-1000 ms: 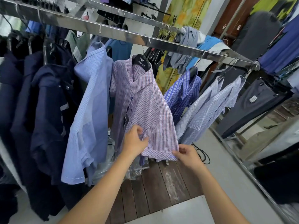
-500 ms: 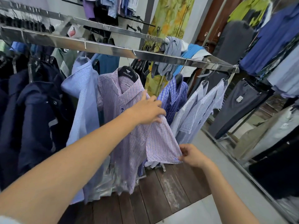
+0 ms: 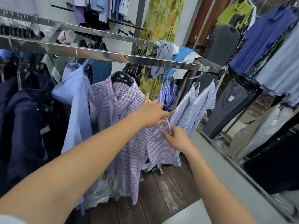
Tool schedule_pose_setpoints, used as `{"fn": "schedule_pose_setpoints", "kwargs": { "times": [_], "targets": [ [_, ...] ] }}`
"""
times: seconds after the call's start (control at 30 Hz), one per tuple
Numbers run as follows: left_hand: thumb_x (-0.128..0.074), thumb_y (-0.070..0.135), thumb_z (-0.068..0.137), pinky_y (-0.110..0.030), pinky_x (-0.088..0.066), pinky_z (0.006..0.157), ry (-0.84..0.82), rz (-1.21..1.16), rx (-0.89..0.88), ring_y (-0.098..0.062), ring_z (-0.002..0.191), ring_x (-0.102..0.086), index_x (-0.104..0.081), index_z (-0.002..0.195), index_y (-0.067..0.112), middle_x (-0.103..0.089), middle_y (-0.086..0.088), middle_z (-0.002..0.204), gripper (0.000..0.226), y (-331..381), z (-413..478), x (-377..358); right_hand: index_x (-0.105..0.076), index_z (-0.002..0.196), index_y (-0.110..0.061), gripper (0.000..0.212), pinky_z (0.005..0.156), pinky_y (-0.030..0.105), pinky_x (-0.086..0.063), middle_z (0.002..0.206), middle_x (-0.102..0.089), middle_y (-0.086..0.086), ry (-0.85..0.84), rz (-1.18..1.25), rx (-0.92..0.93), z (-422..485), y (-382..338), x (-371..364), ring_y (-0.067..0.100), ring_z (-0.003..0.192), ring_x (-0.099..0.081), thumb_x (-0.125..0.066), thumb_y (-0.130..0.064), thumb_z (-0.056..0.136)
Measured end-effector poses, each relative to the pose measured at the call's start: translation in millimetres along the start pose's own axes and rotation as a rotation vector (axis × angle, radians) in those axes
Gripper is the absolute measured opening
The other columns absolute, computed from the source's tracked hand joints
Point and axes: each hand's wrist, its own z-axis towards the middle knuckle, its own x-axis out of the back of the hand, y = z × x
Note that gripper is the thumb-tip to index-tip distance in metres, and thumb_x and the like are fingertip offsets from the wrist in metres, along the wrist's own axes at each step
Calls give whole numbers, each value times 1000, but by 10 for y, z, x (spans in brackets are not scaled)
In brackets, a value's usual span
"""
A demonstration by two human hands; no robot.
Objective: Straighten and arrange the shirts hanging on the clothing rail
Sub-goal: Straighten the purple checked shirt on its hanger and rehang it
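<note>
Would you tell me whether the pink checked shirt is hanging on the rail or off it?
Hanging: the shirt sits on a black hanger hooked over the rail; the left hand and right hand grip its sleeve.

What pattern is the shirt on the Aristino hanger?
Fine purple-and-pink check on white; the checked shirt shows best in the head view.

The one word that reads plainly is "ARISTINO", in white capitals under a small winged emblem, on the black hanger [image 3: 121, 78] just above the middle of the frame. This hanger carries the purple checked shirt [image 3: 129, 126]. Inside that shirt's collar a sewn label [image 3: 123, 90] bears a short word in script, too blurred to read. At the left edge a dark hanger [image 3: 25, 75] shows faint white lettering that cannot be read. At right, a white tag [image 3: 231, 98] on grey trousers [image 3: 226, 110] is illegible.
</note>
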Motion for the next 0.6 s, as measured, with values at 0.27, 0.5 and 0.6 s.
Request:
{"fn": "schedule_pose_setpoints", "kwargs": {
  "times": [0.27, 0.5, 0.6],
  "targets": [
    [-47, 53, 99, -73, -6, 115, -4, -15, 20, -26, 123, -45, -60, 123, 33, -52, -4, 120, 33, -66, 35, -92, -55, 69, -11, 33, 57, 29, -35, 66, -50, -2, -359, -166, -249, -144, 728, -26, 15, 62, -49, -66, -26, 96],
    [-50, 51, 99, -72, -5, 115, 10, -9, 43, -27, 122, -47, -61, 123, 32, -54, -4, 119, 32, -63, 131, -142, -52, 59, -25, 41, 53, 19, -34, 42, -47, -19, -323, -49, -270, -315, 896, 26, -4, 42, -41, -70, -11, 93],
    [-52, 51, 97, -71, -4, 116, 8, -21, 58, -27, 124, -47, -60, 125, 31, -55, -3, 121, 35, -51, 170, -123, -57, 63, -25, 37, 55, 19, -37, 45, -51, -20, -320, 3, -259, -305, 929, 56, -6, 44, -45, -70, -8, 93]
  ]
}}
